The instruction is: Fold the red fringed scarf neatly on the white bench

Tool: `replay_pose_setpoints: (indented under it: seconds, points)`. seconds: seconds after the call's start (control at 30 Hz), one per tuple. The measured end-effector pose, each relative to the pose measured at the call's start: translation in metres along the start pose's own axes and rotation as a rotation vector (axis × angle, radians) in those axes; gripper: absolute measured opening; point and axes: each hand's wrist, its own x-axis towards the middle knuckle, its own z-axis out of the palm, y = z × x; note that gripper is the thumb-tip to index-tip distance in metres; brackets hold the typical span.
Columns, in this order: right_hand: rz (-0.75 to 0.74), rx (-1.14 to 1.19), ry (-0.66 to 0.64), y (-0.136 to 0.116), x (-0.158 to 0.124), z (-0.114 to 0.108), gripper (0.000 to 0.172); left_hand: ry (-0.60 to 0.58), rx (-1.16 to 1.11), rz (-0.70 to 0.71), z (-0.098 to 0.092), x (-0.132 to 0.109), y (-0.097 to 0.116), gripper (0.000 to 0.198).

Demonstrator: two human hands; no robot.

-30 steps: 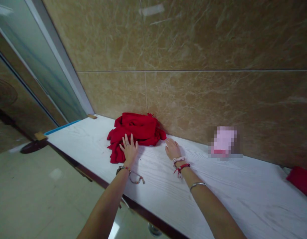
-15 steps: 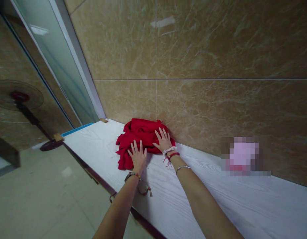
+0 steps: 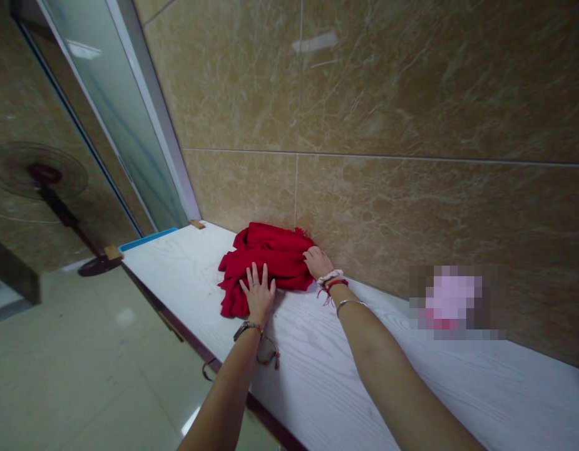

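- One red cloth (image 3: 270, 249), bunched up on the white desk (image 3: 312, 351), far side close to the tiled wall (image 3: 387, 207), with a bit of fringe poking out back there. Anyone else see trouble?

- Maybe. What are the hands up to?

- Left hand (image 3: 258, 297) is spread flat over the near folds, fingers apart, not gripping. Right hand (image 3: 318, 262) has its fingers curled in at the right end. Honestly can't tell if it's pinching fabric or just touching.

- That's my worry then. If it only catches the top layer, a tug could skew the heap and leave the lower layers twisted.

- Yeah, and a palm leaning too hard on the near side could make it ruck up instead of lying smooth.

- Also, the red bracelet (image 3: 337, 284) on the right wrist has loose ends dangling just beside the cloth. Those could snag.

- Good catch. What about the pink thing (image 3: 453, 293) off to the right?

- Pixelated, no clue. It's well apart from the cloth, so I wouldn't stress about it.
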Motion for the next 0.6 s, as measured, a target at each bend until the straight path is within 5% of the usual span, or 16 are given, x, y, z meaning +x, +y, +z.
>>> replay_pose_setpoints:
  seconds: [0.6]
  points:
    - [0.007, 0.003, 0.182, 0.074, -0.074, -0.032, 0.023, 0.051, -0.071, 0.128, -0.004, -0.001, 0.0, 0.054]
